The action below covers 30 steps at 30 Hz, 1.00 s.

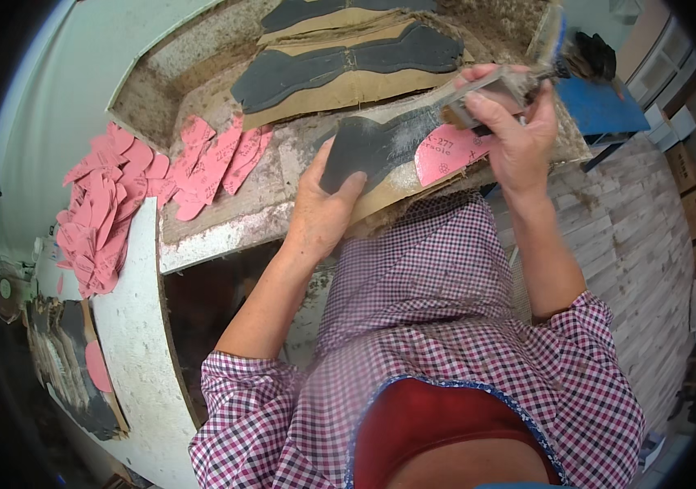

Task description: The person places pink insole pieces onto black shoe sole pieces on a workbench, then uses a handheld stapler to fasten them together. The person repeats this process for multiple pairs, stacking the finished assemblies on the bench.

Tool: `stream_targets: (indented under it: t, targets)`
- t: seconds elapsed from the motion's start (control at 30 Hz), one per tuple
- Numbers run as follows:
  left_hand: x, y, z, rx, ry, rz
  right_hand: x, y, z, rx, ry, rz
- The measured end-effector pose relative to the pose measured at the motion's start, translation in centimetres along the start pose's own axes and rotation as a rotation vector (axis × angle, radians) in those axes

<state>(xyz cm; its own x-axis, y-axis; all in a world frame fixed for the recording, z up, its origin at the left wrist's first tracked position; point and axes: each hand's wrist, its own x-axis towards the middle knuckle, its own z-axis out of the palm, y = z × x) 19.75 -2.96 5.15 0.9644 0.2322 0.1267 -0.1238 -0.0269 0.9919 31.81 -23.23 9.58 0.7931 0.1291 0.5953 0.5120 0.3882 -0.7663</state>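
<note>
My left hand [323,204] grips the near left end of a dark grey sole-shaped piece [364,151], thumb on top. The piece lies on a brown cardboard sheet [393,191], tilted at the bench's front edge. A pink printed insole-shaped piece [446,155] rests on the sheet, partly beside and partly under the tool. My right hand [519,122] is wrapped around a boxy, metallic hand tool [499,94], with a blue hose at its upper end. The tool is just over the far right part of the dark piece; whether it touches cannot be told.
More dark sole pieces [348,65] on cardboard lie farther back on the fibre-covered bench [201,240]. Pink insoles are piled [99,220] at its left, with others [209,163] nearer. A low wall [152,90] rims the back. A blue table [600,114] stands at the right.
</note>
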Motion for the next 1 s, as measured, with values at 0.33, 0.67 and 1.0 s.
stream_targets:
  t: [0.33,0.67,1.0]
  targets:
    - [0.3,1.0,0.2,-0.047,0.011,0.013,0.9,-2.6,-5.2,0.161,0.140,-0.130]
    - [6.9,10.2,2.8,0.458,-0.237,0.631,1.3,-6.2,-6.9,0.155,0.100,-0.302]
    - [3.2,2.6,0.0,1.161,-0.298,1.008,-2.2,-4.0,-6.6,0.216,-0.075,-0.047]
